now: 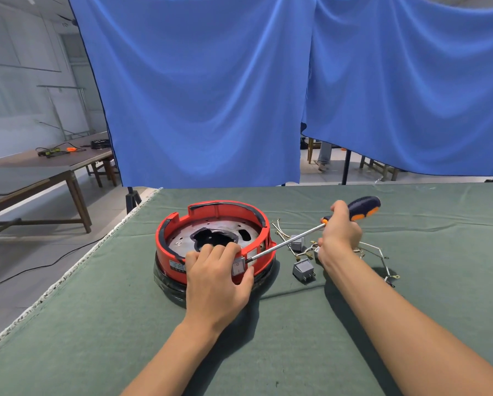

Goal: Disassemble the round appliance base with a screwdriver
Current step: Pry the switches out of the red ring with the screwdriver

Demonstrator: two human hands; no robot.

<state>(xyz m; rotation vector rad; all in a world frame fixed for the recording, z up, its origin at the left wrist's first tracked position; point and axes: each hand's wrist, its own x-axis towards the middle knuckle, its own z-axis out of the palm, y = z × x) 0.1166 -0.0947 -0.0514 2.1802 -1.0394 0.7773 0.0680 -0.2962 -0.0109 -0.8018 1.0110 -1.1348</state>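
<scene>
Left hand (216,277) clamps over the near rim of the red round base (213,244) on the green table (268,338), thumb beside its grey switch (238,266). Right hand (339,232) grips the screwdriver (311,231) by the handle, wrist raised, shaft slanting down, tip at the switch.

**One head-worn wide view, forward and down**

The single camera sits on the person's head, facing forward and down over a green-covered table (382,324) at close range. Both forearms enter from the bottom edge. Wide-angle bending curves the table's left edge. Blue curtains (211,95) fill the upper half; farther tables (25,178) show at left.
</scene>
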